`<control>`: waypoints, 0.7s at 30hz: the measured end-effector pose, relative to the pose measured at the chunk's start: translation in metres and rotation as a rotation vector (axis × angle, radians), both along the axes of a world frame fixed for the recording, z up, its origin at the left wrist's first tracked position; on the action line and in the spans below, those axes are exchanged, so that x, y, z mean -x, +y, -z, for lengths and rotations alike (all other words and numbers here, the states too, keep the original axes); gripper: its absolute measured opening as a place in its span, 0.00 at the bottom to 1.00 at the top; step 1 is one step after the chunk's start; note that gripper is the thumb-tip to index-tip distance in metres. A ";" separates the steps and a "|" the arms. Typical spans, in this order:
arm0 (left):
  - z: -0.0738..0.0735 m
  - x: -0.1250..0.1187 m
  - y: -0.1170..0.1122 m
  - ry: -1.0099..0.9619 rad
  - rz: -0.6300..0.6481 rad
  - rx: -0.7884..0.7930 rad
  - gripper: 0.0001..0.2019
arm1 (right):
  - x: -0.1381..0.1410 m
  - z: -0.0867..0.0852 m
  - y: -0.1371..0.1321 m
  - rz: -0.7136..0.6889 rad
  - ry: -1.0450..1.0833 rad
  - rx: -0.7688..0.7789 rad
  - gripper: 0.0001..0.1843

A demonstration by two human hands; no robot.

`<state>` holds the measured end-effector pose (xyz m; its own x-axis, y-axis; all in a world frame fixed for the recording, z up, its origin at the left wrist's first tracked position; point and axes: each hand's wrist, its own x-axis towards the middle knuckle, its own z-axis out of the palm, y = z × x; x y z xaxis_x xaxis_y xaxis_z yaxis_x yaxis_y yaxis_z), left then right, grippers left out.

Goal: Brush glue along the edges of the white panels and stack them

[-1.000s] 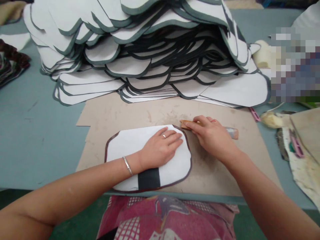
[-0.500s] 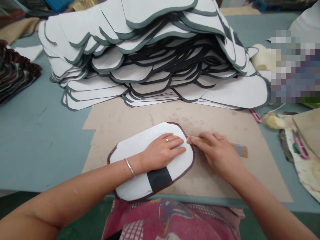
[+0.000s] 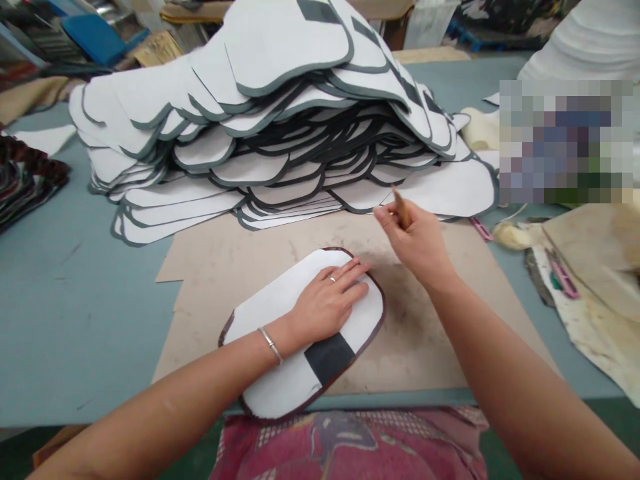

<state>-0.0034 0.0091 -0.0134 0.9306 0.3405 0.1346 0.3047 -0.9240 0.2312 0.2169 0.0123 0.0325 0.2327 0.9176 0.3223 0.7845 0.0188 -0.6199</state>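
My left hand (image 3: 330, 300) lies flat, fingers stretched, on a white oval piece with a dark maroon edge and a black band (image 3: 280, 340). The piece rests on a brown cardboard sheet (image 3: 425, 333) and overhangs the table's near edge. My right hand (image 3: 415, 237) is raised above the cardboard to the right of the piece, closed round a wooden brush handle (image 3: 401, 208) that points up and away. The brush's bristle end is hidden behind the hand.
A big heap of white pieces with dark grey edges (image 3: 280, 127) fills the back of the blue-grey table (image 3: 65, 300). Stained cloth and pink clips (image 3: 565, 280) lie at the right. Dark patterned fabric (image 3: 25, 180) sits at the far left. A red patterned cloth (image 3: 350, 443) covers my lap.
My right hand has lifted the brush off the piece's edge and swung it up and back. The left hand has kept pressing the piece, which has turned slightly.
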 end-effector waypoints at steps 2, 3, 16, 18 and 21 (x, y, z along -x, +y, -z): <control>0.000 -0.004 0.000 0.042 -0.019 -0.002 0.18 | 0.005 -0.009 -0.009 0.068 0.455 -0.159 0.25; 0.000 -0.006 0.000 0.051 -0.025 0.000 0.18 | 0.009 -0.011 -0.016 0.078 0.686 -0.245 0.26; -0.009 0.024 0.017 -0.078 -0.191 0.049 0.19 | 0.013 0.012 -0.076 0.176 0.509 -0.022 0.28; -0.017 0.045 0.027 -0.056 -0.419 0.023 0.19 | -0.006 0.014 -0.077 0.227 0.259 0.148 0.26; -0.026 0.069 0.033 0.127 -0.671 0.081 0.19 | -0.015 0.024 -0.076 0.261 -0.038 0.350 0.16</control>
<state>-0.0727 0.0425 0.0124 0.5212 0.8533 -0.0121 0.8346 -0.5067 0.2162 0.2319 -0.0641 0.0087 0.4648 0.8853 0.0156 0.7577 -0.3886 -0.5243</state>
